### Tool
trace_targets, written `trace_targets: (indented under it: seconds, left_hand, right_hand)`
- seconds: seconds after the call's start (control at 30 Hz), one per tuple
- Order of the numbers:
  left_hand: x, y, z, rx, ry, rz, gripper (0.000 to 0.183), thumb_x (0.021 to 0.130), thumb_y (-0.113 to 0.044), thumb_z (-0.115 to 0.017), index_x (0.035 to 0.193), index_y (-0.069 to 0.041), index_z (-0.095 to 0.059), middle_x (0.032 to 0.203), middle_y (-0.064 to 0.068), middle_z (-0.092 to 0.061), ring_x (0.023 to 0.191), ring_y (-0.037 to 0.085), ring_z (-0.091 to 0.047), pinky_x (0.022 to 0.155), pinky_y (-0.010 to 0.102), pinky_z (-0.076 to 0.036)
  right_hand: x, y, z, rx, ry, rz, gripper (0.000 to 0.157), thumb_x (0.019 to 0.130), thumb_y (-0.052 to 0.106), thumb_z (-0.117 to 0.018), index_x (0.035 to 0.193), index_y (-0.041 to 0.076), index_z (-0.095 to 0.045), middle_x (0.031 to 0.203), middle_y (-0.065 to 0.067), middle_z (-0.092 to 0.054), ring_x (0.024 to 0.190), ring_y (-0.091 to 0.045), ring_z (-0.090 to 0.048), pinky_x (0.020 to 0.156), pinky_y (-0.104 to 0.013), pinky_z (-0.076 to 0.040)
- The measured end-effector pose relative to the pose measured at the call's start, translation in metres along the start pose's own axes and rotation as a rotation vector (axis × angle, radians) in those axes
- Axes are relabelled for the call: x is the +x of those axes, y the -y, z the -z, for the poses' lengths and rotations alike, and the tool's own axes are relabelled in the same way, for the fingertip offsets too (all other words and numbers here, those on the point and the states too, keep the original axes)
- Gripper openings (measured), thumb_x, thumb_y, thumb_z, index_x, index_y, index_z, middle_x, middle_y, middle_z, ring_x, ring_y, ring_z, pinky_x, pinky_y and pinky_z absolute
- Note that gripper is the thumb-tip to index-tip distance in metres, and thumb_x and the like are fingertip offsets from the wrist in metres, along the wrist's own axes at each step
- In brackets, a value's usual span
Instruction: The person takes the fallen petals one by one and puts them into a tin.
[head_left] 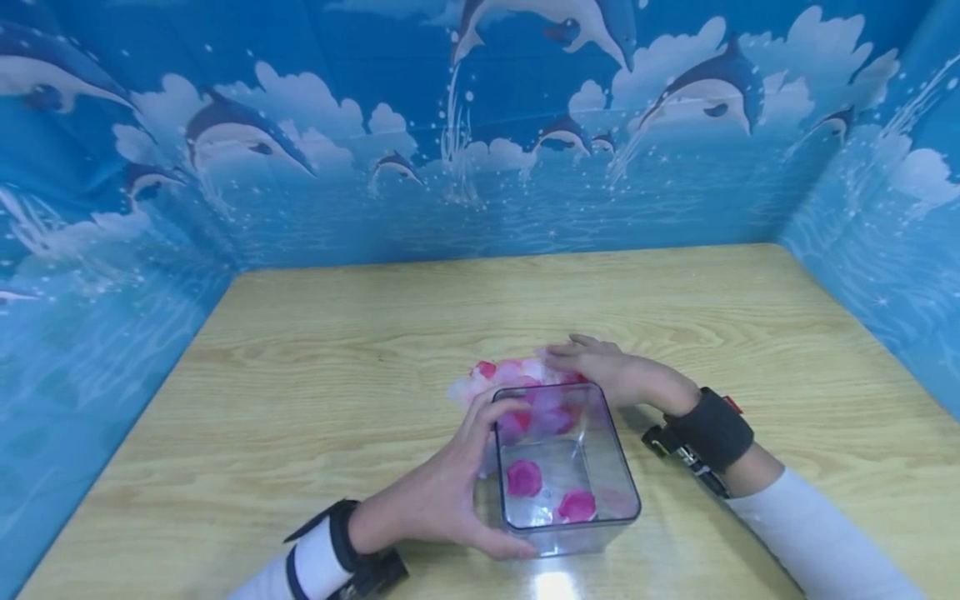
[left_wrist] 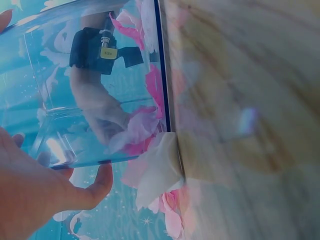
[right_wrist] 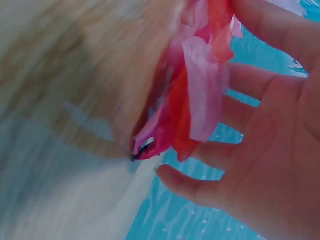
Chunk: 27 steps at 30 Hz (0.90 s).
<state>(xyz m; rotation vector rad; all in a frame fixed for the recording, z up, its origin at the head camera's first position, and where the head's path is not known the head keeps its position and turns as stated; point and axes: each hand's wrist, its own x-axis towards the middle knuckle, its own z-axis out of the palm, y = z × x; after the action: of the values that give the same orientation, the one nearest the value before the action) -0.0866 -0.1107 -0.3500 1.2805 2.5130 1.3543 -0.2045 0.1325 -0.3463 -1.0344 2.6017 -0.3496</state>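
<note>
My left hand (head_left: 442,492) grips a clear plastic box (head_left: 611,467) with a dark edge, thumb at the near side and fingers over the far left corner. Two deep pink petals (head_left: 523,478) show through the box. Beyond it lies a loose heap of pink, white and red petals (head_left: 480,385), partly seen through its wall. My right hand (head_left: 600,368) is at the heap's right side. In the right wrist view its fingers (right_wrist: 250,80) are spread and touch red and pink petals (right_wrist: 200,90). A white petal (left_wrist: 160,172) sits outside the box in the left wrist view.
A wood-grain table (head_left: 337,333) lies under everything. Blue cloth (head_left: 337,200) printed with dolphins and clouds stands along its back and sides. Dark wrist straps with small devices (head_left: 708,429) are on both forearms.
</note>
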Motion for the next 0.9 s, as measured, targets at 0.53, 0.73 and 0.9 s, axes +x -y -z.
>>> trace_targets:
  seconds: [0.53, 0.73, 0.9]
  left_hand:
    - [0.001, 0.0, 0.0, -0.009, 0.009, 0.031, 0.115, 0.052, -0.043, -0.084, 0.141, -0.024, -0.014, 0.146, -0.006, -0.013, 0.129, 0.014, -0.026, 0.102, 0.051, -0.037]
    - [0.001, 0.0, 0.001, -0.013, 0.006, 0.016, 0.114, 0.052, -0.042, -0.085, 0.14, -0.023, -0.015, 0.146, -0.005, -0.012, 0.129, 0.015, -0.027, 0.102, 0.05, -0.037]
    - [0.001, 0.0, 0.0, -0.012, 0.012, 0.016, 0.114, 0.052, -0.042, -0.085, 0.14, -0.019, -0.016, 0.146, -0.006, -0.011, 0.129, 0.016, -0.027, 0.103, 0.051, -0.037]
  right_hand:
    - [-0.021, 0.015, 0.046, 0.147, -0.563, 0.213, 0.036, 0.086, 0.013, -0.063, 0.12, 0.0, -0.061, 0.12, -0.016, -0.062, 0.109, -0.024, -0.054, 0.085, -0.046, -0.052]
    - [-0.036, 0.038, 0.057, 0.173, -0.707, 0.361, 0.026, 0.081, 0.004, -0.067, 0.107, 0.007, -0.07, 0.106, -0.007, -0.07, 0.088, -0.008, -0.061, 0.068, -0.035, -0.056]
    - [-0.046, 0.056, 0.06, 0.196, -0.737, 0.426, 0.025, 0.077, 0.0, -0.068, 0.1, 0.009, -0.072, 0.096, -0.003, -0.072, 0.077, -0.001, -0.058, 0.056, -0.02, -0.05]
